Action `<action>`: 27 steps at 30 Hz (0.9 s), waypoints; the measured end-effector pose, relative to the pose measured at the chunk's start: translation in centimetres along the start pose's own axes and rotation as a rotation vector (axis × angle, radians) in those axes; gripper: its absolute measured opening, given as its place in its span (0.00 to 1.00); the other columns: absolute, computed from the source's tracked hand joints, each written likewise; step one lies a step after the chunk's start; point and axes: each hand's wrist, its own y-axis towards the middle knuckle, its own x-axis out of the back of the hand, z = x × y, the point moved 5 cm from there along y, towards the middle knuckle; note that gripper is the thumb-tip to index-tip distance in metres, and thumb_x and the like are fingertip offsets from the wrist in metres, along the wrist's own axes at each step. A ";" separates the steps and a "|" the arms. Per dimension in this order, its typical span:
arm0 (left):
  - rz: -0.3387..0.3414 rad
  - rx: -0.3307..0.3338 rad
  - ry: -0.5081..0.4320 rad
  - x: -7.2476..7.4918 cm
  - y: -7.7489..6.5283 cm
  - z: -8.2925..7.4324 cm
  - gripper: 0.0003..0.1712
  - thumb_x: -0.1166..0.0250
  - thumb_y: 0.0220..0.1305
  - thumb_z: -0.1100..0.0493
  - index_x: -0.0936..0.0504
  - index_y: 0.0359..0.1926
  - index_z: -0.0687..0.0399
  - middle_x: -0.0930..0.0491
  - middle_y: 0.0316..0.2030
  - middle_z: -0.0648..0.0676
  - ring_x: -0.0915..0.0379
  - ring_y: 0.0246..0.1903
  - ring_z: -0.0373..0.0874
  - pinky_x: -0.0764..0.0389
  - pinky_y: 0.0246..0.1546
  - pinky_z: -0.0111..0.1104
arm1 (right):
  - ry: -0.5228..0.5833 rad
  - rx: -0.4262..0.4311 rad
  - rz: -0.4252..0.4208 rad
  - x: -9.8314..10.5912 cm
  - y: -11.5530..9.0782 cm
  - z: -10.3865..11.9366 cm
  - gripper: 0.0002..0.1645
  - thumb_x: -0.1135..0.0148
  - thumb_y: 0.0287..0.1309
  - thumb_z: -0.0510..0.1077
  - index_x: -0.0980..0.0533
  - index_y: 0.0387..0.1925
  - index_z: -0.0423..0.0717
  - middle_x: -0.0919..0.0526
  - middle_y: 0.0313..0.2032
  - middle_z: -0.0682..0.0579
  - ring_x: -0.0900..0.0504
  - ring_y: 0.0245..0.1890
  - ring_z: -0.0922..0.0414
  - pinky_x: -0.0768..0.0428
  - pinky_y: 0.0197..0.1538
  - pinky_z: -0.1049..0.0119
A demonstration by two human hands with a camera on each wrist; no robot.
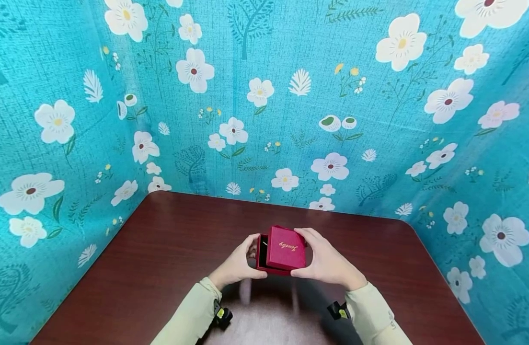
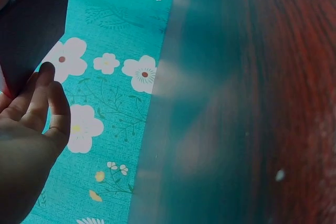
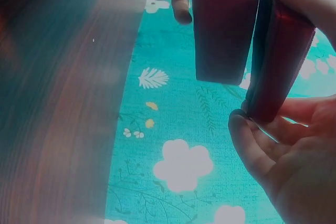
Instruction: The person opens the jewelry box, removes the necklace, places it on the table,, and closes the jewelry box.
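In the head view a red jewelry box is held up over the table, its lid apart from its base. Gold lettering shows upside down on the lid, and a dark interior with a small pale item shows in the base. My left hand grips the base by its edges, thumb at the near side. My right hand holds the lid the same way. From the right wrist, a narrow gap separates the base from the tilted lid. The left wrist view catches only the base's shaded side.
Below the hands lies a dark reddish-brown wooden table with a glossy reflection near its front. A turquoise flowered cloth hangs behind it and along both sides. Small black cameras are strapped to the wrists.
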 end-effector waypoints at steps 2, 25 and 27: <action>-0.012 -0.012 -0.004 0.0 0.1 0.9 0.50 0.24 0.44 0.61 0.42 0.67 0.57 0.30 0.56 0.55 0.30 0.50 0.47 0.27 0.51 0.37 | -0.003 -0.005 -0.002 0.2 -0.1 -0.2 0.60 0.18 0.24 0.58 0.38 0.63 0.58 0.34 0.53 0.65 0.32 0.50 0.62 0.20 0.39 0.64; -0.041 -0.032 -0.065 0.5 0.0 0.0 0.53 0.25 0.47 0.63 0.47 0.70 0.59 0.32 0.59 0.60 0.31 0.53 0.49 0.29 0.53 0.44 | -0.027 -0.078 -0.010 1.5 -1.5 -2.0 0.62 0.18 0.22 0.58 0.38 0.64 0.53 0.32 0.53 0.60 0.31 0.50 0.57 0.21 0.35 0.69; -0.037 -0.046 -0.057 0.5 -0.2 -0.8 0.52 0.25 0.47 0.62 0.46 0.69 0.62 0.31 0.58 0.61 0.30 0.51 0.49 0.29 0.52 0.42 | -0.028 -0.088 -0.006 1.6 -1.7 -2.1 0.62 0.18 0.22 0.58 0.38 0.64 0.53 0.32 0.53 0.60 0.31 0.50 0.57 0.21 0.36 0.69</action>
